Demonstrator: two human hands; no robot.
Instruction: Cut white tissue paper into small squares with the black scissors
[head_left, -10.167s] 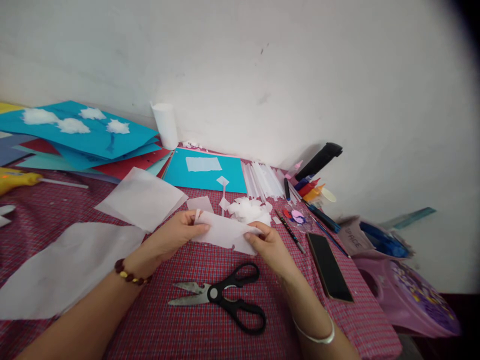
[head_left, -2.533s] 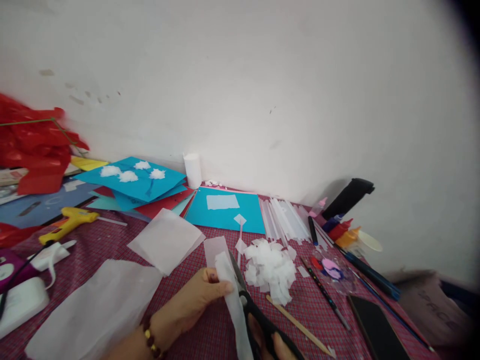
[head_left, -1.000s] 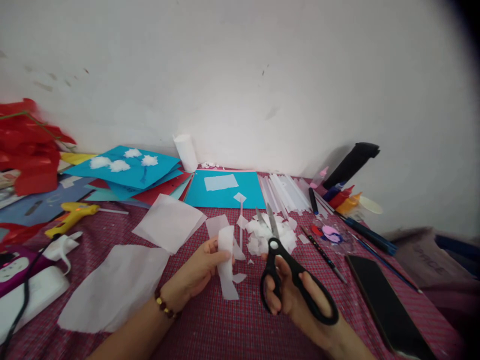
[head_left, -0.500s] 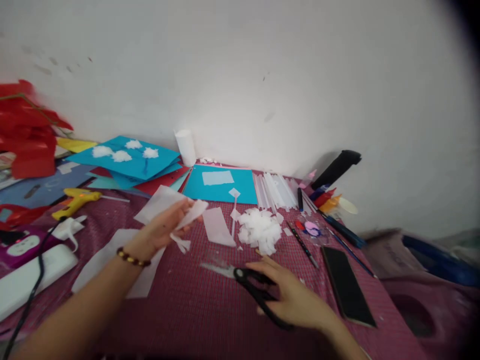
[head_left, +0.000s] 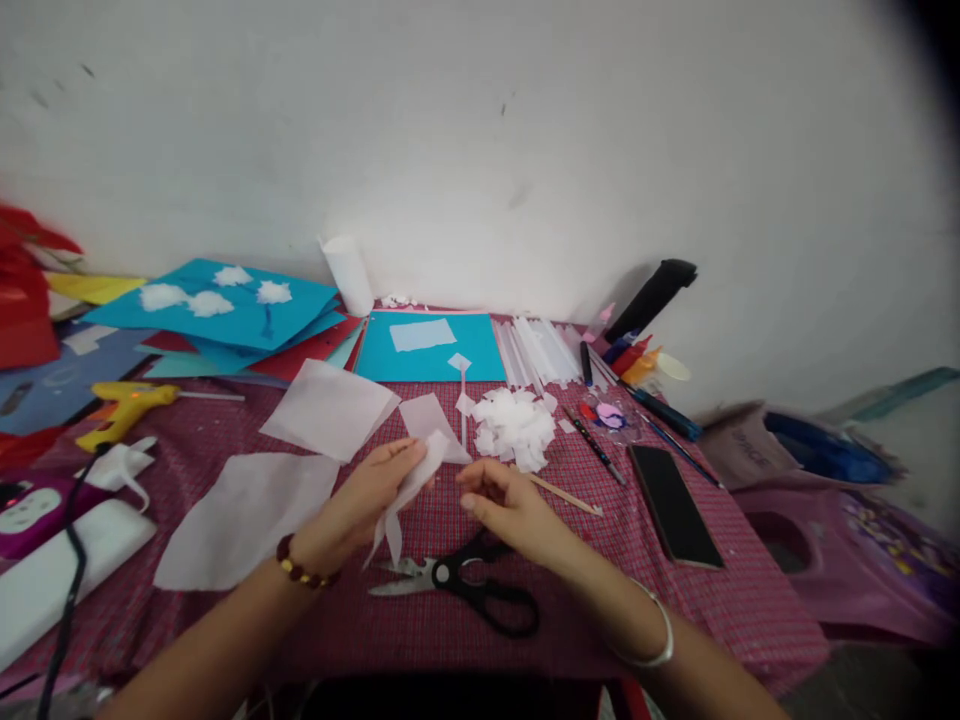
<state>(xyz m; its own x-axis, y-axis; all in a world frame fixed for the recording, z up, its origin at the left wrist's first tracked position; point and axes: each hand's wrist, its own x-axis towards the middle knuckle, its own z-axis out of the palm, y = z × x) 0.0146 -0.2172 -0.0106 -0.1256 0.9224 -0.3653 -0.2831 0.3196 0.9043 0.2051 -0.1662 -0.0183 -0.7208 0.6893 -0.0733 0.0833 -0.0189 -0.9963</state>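
My left hand pinches a narrow strip of white tissue paper that hangs down from its fingertips. My right hand hovers just to the right of the strip, fingers loosely curled, holding nothing that I can see. Black-handled scissors lie flat on the red checked cloth beneath both hands. A heap of small white paper pieces sits a little beyond my right hand.
White tissue sheets lie to the left, with a yellow glue gun beyond. Blue card and stacked coloured sheets line the wall. A black phone, pens, glue bottles and a wooden stick lie to the right.
My right hand has let go of the scissors, which now lie on the cloth, and has risen beside the strip. My left hand brought the strip back to the middle.
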